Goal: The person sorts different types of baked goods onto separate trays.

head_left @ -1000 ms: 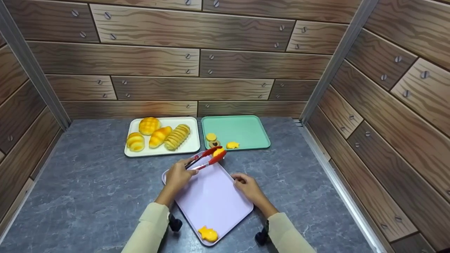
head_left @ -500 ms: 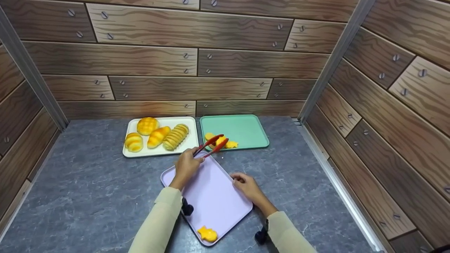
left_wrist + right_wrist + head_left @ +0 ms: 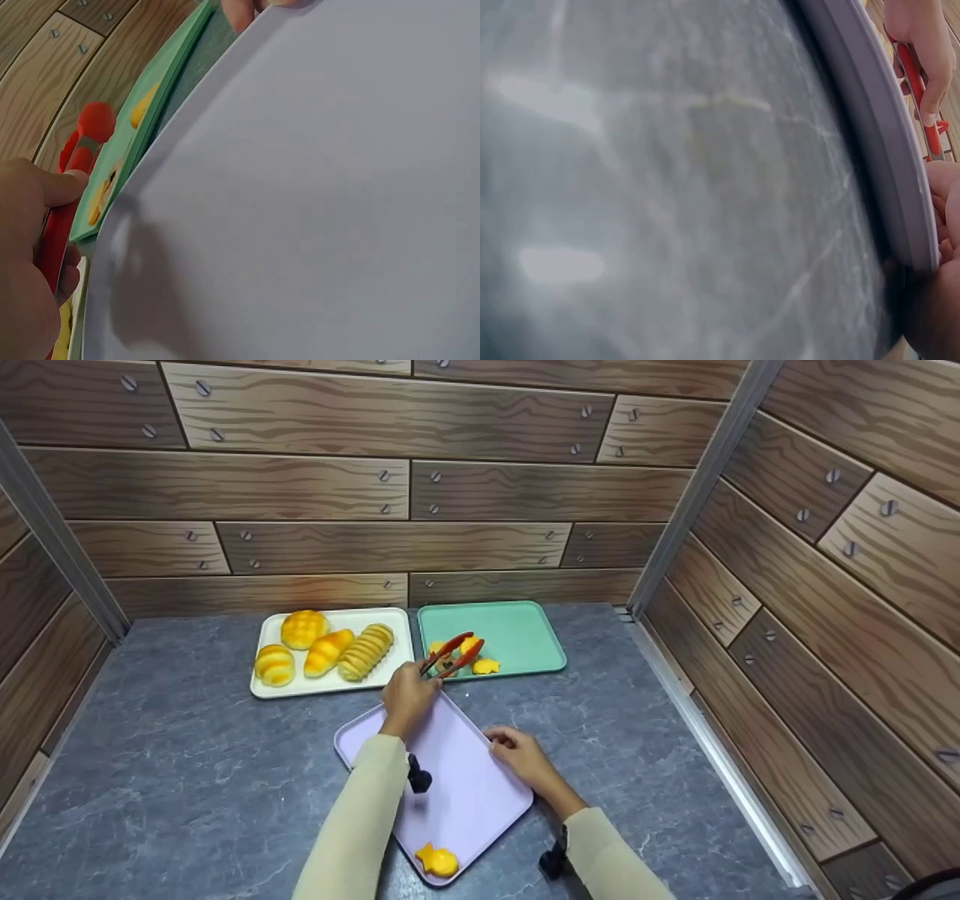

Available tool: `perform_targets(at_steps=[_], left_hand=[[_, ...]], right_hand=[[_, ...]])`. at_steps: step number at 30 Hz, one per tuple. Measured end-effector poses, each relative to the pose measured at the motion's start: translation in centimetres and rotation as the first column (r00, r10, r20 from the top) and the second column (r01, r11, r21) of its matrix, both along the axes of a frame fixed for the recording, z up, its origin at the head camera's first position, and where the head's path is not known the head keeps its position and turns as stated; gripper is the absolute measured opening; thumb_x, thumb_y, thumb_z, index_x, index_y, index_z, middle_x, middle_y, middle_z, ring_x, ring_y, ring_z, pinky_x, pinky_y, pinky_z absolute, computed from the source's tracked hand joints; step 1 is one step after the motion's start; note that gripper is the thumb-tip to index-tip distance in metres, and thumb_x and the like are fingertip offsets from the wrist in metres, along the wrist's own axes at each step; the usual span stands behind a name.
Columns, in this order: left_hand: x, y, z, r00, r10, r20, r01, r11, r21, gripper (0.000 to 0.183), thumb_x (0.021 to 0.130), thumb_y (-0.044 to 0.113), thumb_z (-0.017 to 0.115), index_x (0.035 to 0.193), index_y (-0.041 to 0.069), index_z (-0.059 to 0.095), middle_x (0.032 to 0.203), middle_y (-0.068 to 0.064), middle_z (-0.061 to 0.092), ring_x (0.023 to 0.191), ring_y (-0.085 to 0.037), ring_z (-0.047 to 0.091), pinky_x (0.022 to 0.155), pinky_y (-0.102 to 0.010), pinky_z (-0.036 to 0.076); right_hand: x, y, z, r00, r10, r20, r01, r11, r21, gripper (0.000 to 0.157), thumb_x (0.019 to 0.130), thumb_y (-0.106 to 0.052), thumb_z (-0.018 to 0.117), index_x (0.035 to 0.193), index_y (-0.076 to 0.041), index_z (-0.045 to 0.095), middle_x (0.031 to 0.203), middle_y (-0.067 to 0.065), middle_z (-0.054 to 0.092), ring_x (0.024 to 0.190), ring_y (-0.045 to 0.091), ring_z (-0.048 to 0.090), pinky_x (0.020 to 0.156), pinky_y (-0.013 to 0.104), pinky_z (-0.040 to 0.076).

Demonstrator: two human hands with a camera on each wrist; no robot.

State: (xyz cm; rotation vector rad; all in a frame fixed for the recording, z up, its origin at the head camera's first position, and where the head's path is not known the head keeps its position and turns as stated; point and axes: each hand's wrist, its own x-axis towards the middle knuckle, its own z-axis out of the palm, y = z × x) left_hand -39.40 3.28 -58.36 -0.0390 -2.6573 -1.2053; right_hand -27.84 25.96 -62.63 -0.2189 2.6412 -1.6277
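My left hand (image 3: 410, 697) grips red-tipped tongs (image 3: 456, 649), reaching over the front left of the green tray (image 3: 517, 637). A yellow piece (image 3: 470, 646) shows between the tong tips; in the left wrist view it is hidden. Below the tips lie a brown round cookie (image 3: 444, 665) and a yellow fish-shaped piece (image 3: 486, 666). My right hand (image 3: 521, 754) holds the right rim of the purple tray (image 3: 465, 780) with curled fingers. Another yellow fish-shaped piece (image 3: 437, 860) rests at that tray's near corner.
A white tray (image 3: 330, 688) with several breads, among them a ridged roll (image 3: 366, 652), stands left of the green one. Wood-patterned walls (image 3: 517, 495) enclose the grey marbled table (image 3: 187, 765) at the back and sides.
My left hand has moved forward with the tongs, carrying the yellow piece from above the purple tray's far corner to over the green tray. The right hand stays at the purple tray's rim.
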Motion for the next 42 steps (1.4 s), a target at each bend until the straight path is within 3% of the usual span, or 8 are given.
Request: perform_targets(at_steps=[7, 15, 22, 26, 34, 42], left_hand=[[-0.5, -0.2, -0.2, 1.000, -0.023, -0.020, 0.022, 0.999, -0.041, 0.031, 0.083, 0.021, 0.079, 0.112, 0.011, 0.076, 0.107, -0.009, 0.075, 0.101, -0.029, 0.069, 0.083, -0.052, 0.051], [-0.8, -0.4, -0.5, 1.000, -0.023, 0.010, 0.023, 0.999, -0.049, 0.030, 0.084, 0.022, 0.079, 0.111, 0.011, 0.075, 0.109, -0.009, 0.075, 0.102, -0.030, 0.069, 0.085, -0.052, 0.051], [-0.8, -0.9, -0.4, 0.997, -0.029, 0.070, 0.030, 1.000, -0.004, 0.049, 0.084, 0.026, 0.080, 0.129, 0.011, 0.069, 0.115, -0.012, 0.071, 0.107, -0.029, 0.066, 0.092, -0.049, 0.050], [-0.6, -1.6, 0.0, 0.998, -0.034, 0.048, 0.034, 0.999, 0.012, 0.054, 0.083, 0.026, 0.080, 0.133, 0.012, 0.066, 0.115, -0.013, 0.071, 0.106, -0.030, 0.066, 0.092, -0.050, 0.049], [1.6, -3.3, 0.5, 0.998, -0.055, -0.004, 0.055, 0.998, 0.021, 0.049, 0.081, 0.025, 0.082, 0.127, 0.012, 0.069, 0.109, -0.010, 0.070, 0.101, -0.029, 0.065, 0.088, -0.050, 0.048], [5.2, -4.4, 1.0, 0.996, -0.088, -0.016, 0.089, 0.996, 0.025, 0.058, 0.078, 0.026, 0.085, 0.132, 0.013, 0.067, 0.118, -0.009, 0.070, 0.111, -0.029, 0.065, 0.092, -0.051, 0.049]], right_hand=[[-0.3, -0.6, 0.1, 1.000, 0.007, -0.003, -0.007, 1.000, -0.002, 0.025, 0.099, -0.017, 0.063, 0.122, -0.011, 0.071, 0.103, 0.008, 0.068, 0.088, 0.012, 0.057, 0.081, 0.028, 0.047], [-0.3, -0.8, -0.1, 1.000, 0.018, -0.024, -0.017, 1.000, 0.004, 0.026, 0.098, -0.015, 0.062, 0.122, -0.011, 0.072, 0.103, 0.008, 0.069, 0.087, 0.011, 0.058, 0.081, 0.027, 0.048], [-0.1, -0.9, 0.0, 1.000, 0.017, -0.021, -0.016, 1.000, 0.005, 0.026, 0.099, -0.015, 0.061, 0.123, -0.011, 0.071, 0.105, 0.007, 0.069, 0.089, 0.013, 0.059, 0.082, 0.028, 0.048], [0.0, -0.7, 0.3, 1.000, 0.004, -0.008, -0.004, 1.000, -0.003, 0.026, 0.098, -0.015, 0.062, 0.123, -0.012, 0.071, 0.104, 0.007, 0.068, 0.089, 0.014, 0.058, 0.081, 0.029, 0.047], [0.0, -0.3, 0.2, 1.000, -0.003, 0.009, 0.003, 1.000, 0.008, 0.027, 0.099, -0.016, 0.061, 0.124, -0.011, 0.070, 0.105, 0.006, 0.067, 0.089, 0.013, 0.057, 0.081, 0.028, 0.047], [0.0, -0.2, 0.0, 1.000, -0.007, -0.016, 0.007, 1.000, 0.004, 0.024, 0.099, -0.016, 0.062, 0.121, -0.012, 0.072, 0.103, 0.008, 0.068, 0.089, 0.014, 0.058, 0.081, 0.027, 0.047]])
